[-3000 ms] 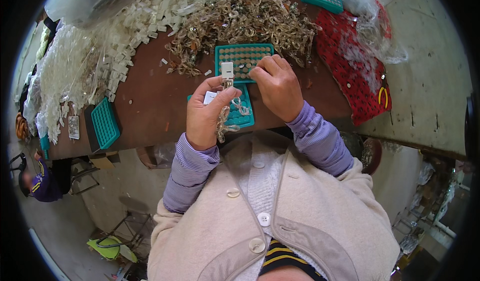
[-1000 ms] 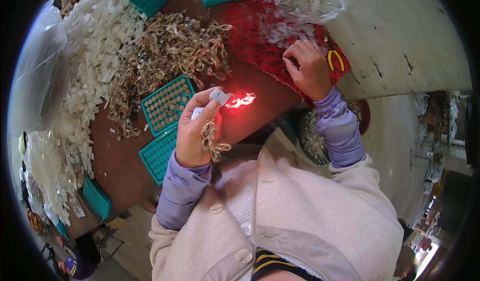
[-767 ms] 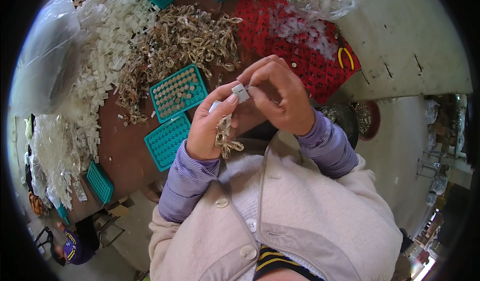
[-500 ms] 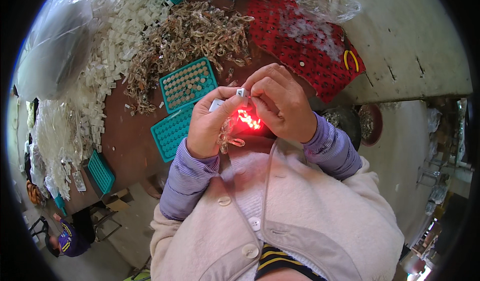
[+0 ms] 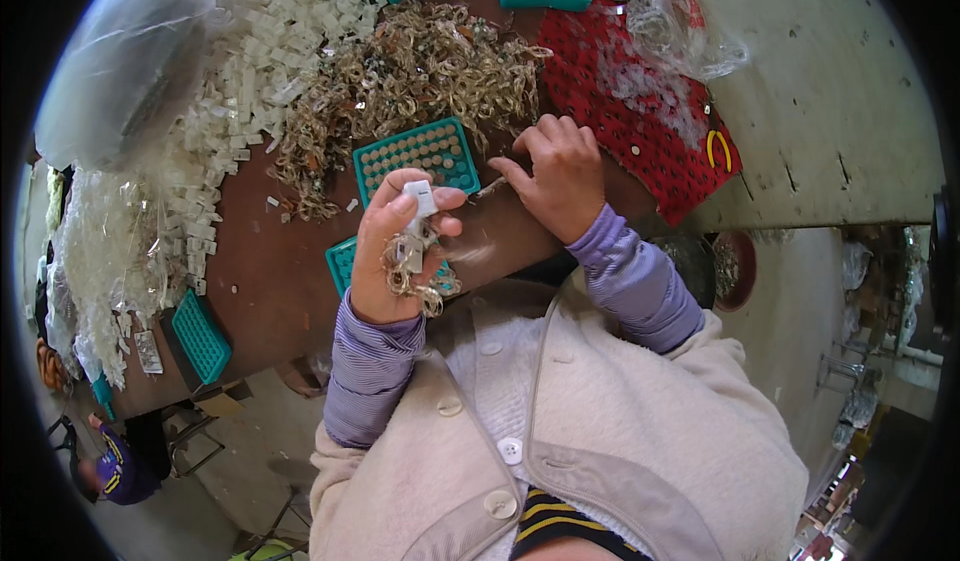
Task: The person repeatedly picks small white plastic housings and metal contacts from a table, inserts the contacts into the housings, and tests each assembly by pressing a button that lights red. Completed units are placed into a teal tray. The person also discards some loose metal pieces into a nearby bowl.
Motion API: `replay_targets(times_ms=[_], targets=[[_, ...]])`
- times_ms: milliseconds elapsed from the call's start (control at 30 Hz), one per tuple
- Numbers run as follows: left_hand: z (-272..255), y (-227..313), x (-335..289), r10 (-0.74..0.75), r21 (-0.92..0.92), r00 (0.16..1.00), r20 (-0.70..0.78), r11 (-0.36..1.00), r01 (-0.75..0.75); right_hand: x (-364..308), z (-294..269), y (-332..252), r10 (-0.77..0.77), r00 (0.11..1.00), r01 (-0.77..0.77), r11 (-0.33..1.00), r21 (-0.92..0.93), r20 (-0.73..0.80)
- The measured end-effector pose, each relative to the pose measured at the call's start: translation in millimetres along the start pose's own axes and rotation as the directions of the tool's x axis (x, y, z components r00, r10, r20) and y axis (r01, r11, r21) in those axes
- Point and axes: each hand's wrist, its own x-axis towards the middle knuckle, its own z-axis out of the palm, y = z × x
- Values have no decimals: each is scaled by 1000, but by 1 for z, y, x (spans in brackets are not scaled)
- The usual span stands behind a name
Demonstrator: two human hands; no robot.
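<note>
My left hand (image 5: 385, 251) is closed around a small white plastic battery case (image 5: 420, 198), pinched upright between thumb and fingers. Coils of thin clear wire (image 5: 430, 291) hang over the palm, with another pale case (image 5: 408, 251) among them. My right hand (image 5: 562, 176) rests low over the brown table, thumb and fingers apart with nothing visible between them. A thin tan strand (image 5: 490, 188) lies just by its thumb. Behind the left hand is a teal tray (image 5: 468, 174) of round button cells, partly hidden; a second teal tray (image 5: 341, 259) shows beside the left wrist.
A heap of tangled wire lights (image 5: 420, 61) lies beyond the trays, with many white cases (image 5: 270, 71) to its left. At right, a red patterned cloth (image 5: 590, 91) bears yellow-handled pliers (image 5: 718, 149) and clear bits. A clear plastic bag (image 5: 120, 81) bulges far left.
My hands have parted: the right moved away to the table, while the left lowered slightly with the case. The red glow between them is gone.
</note>
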Motion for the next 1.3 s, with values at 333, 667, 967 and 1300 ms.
replay_targets(times_ms=[333, 667, 967, 1300], targets=[[15, -9, 11, 48, 250, 998, -50, 968, -34, -6, -7, 5, -4, 996, -5, 995, -103, -91], [21, -8, 4, 226, 680, 972, -61, 723, -126, 0, -26, -19, -269, 921, 339, 910, 238, -281], [13, 1, -12, 266, 633, 959, -97, 760, -147, -8, -28, -44, -135, 991, 56, 518, 854, 16], [32, -22, -17, 404, 571, 908, -110, 774, -275, -33, -31, -42, 10, 941, -325, -234, 916, 337]])
